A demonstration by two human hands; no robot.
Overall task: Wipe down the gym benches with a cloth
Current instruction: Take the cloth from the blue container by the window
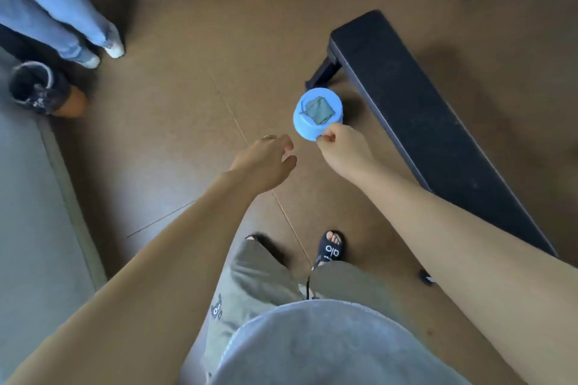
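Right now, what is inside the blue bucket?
A folded grey-green cloth lies in the blue bucket, which the right hand holds by the rim. Anything under the cloth is hidden.

A small round light-blue tub hangs in the air above the brown floor, tilted a little so its open top shows. Folded inside it lies a grey-green cloth, a rough square with a thin dark cord or edge trailing at its left side; it fills most of the tub's mouth. The tub is pinched at its near rim, and sits just beside the end of the gym bench. That bench is a long, flat, black padded slab, running from upper middle down toward the lower right. A black metal leg shows under its far end, just beyond the tub. Its pad is matte and bare along the whole visible length.
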